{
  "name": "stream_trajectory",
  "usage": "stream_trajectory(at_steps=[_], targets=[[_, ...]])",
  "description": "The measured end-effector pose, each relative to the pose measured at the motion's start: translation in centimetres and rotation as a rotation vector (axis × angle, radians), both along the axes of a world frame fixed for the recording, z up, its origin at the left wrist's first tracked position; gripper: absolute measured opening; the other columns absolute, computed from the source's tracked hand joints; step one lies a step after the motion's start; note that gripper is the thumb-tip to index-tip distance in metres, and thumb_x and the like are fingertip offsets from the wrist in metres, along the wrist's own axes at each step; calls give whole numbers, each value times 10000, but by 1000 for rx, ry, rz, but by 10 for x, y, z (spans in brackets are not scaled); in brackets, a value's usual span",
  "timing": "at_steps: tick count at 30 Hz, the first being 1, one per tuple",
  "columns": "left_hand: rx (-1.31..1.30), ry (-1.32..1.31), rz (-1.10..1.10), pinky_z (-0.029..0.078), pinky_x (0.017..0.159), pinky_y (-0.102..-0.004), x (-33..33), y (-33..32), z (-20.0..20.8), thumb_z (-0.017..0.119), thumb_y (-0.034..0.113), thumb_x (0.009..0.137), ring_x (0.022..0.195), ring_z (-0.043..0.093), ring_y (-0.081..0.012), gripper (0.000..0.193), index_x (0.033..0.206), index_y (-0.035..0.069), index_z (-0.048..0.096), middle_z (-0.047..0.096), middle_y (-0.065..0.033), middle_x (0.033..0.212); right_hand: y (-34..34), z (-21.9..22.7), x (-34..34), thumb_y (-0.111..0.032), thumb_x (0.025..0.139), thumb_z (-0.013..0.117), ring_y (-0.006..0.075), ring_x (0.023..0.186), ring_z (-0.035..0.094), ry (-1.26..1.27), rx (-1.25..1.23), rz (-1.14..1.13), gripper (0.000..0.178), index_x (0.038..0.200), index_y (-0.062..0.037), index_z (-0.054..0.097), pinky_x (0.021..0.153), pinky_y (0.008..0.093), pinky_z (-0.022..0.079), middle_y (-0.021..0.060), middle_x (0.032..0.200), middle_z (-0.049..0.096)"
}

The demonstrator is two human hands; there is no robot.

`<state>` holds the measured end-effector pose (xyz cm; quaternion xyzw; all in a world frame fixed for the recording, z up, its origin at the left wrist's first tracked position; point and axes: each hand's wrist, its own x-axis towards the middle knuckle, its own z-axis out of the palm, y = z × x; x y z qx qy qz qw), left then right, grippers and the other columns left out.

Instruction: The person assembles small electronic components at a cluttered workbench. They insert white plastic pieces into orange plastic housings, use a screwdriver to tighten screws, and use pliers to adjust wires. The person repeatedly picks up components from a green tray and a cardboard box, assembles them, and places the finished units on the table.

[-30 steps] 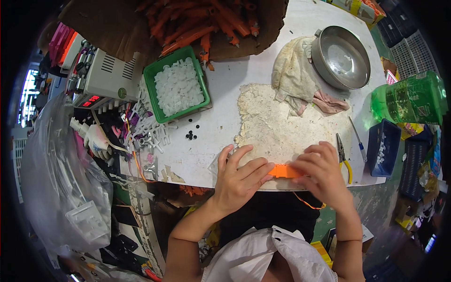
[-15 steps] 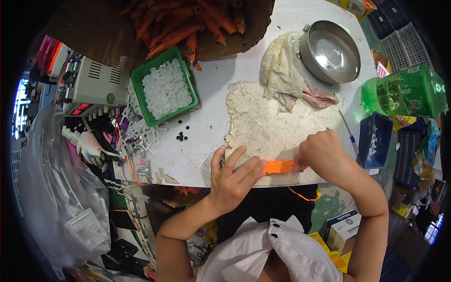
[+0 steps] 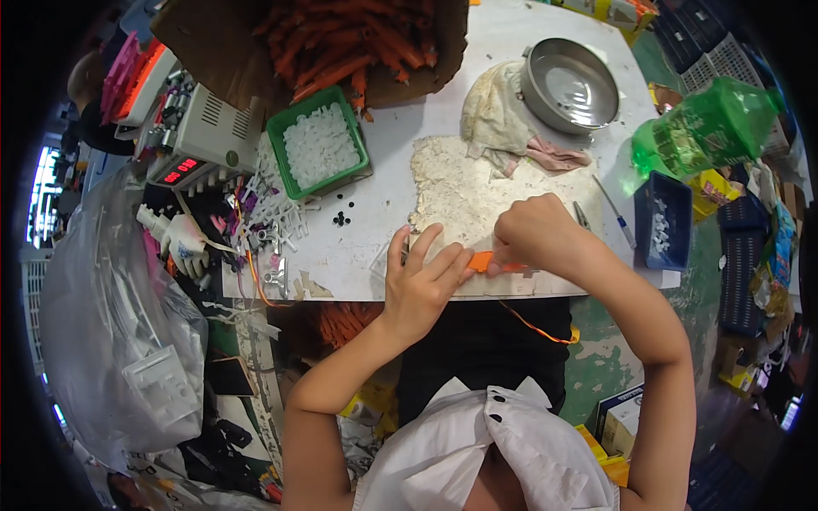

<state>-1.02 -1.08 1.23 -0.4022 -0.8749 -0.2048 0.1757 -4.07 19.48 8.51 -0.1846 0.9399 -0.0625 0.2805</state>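
An orange plastic piece (image 3: 481,261), long and narrow, lies near the table's front edge on a worn pale board. The left end is gripped by my left hand (image 3: 417,294), with some fingers raised and spread. Curled down over the middle and right part of the same piece is my right hand (image 3: 538,234); its fingertips are mostly hidden, so anything small in them cannot be made out. Beside the right hand, on the board (image 3: 452,183), lies a slim metal tool (image 3: 582,215). A small clear object (image 3: 385,262) rests by my left fingers.
A green tray (image 3: 365,162) holds white plastic bits, near several black bits (image 3: 342,219). Behind stands a cardboard box (image 3: 200,43) of orange parts. To the right are a rag (image 3: 494,111), metal bowl (image 3: 532,98), green bottle (image 3: 707,128), screwdriver (image 3: 615,211) and blue bin (image 3: 677,255).
The view has shifted, so the table sits higher in it. My right hand has moved left along the orange piece, closer to my left hand, and covers more of it. The slim metal tool shows more.
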Motion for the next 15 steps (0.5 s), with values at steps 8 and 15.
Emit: stream_trajectory(at_steps=[8, 15], targets=[[59, -175, -2, 257, 1059, -506, 5, 5, 5, 709, 146, 780, 1100, 506, -261, 313, 1081, 85, 647, 637, -45, 958, 44, -26, 70, -280, 750, 766, 261, 793, 632, 372, -342, -270, 315, 856, -28, 610, 679, 353, 486, 99, 808, 641], [322, -287, -67, 174, 1113, -548, 44, 1, 8, 720, 70, 750, 1128, 562, -301, 281, 1000, 49, 592, 645, -74, 942, 6, -59, 133, -188, 803, 759, 216, 930, 616, 256, -1775, -937, 312, 1003, 19, 640, 895, 317, 460, 89, 953, 650]])
